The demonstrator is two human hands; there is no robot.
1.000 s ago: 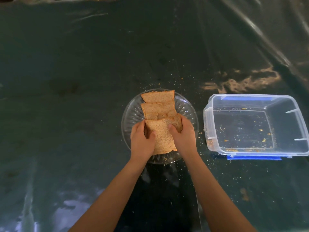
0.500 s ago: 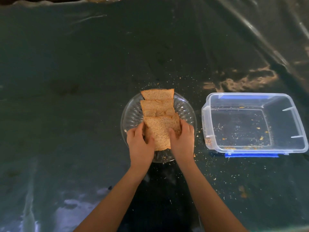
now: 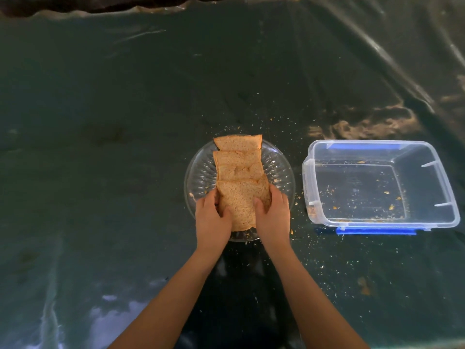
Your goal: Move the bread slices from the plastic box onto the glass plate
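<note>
Several brown bread slices (image 3: pixel 238 159) lie overlapped in a row on the round glass plate (image 3: pixel 201 172) at the table's centre. The nearest bread slice (image 3: pixel 241 200) is gripped on both sides: my left hand (image 3: pixel 211 220) holds its left edge and my right hand (image 3: pixel 273 217) its right edge, thumbs on top. To the right stands the clear plastic box (image 3: pixel 450 197) with a blue lid under it; only crumbs lie inside it.
A dark plastic sheet (image 3: pixel 125 122) covers the table, wrinkled at the right and far edges. Crumbs are scattered around the plate and in front of the box. The box stands close to the plate's right rim.
Both hands have slid the nearest slice slightly farther onto the plate, over the slice behind it. The box and the other slices stay put.
</note>
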